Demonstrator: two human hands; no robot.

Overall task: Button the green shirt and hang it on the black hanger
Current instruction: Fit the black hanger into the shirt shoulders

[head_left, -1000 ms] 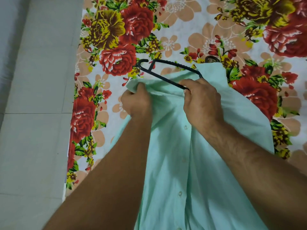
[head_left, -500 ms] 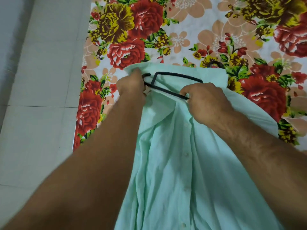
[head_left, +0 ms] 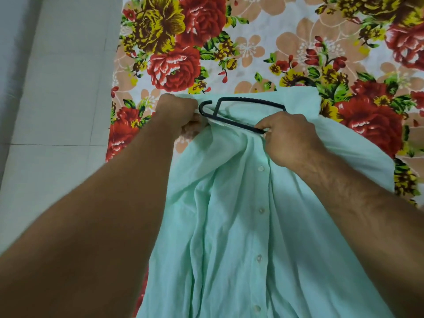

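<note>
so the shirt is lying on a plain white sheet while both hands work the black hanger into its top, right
Not quite: the head view shows the sheet is floral, with red and yellow flowers, not plain white. The rest holds: left hand and right hand work the hanger into the shirt top.

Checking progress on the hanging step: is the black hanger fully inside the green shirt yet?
Not fully. The black hanger has one end exposed at the green shirt collar; its other end is under fabric.

Floral sheet (head_left: pixel 263 53) beyond shirt (head_left: pixel 241 214) bare; tiled floor (head_left: pixel 57 88) left open.
</note>
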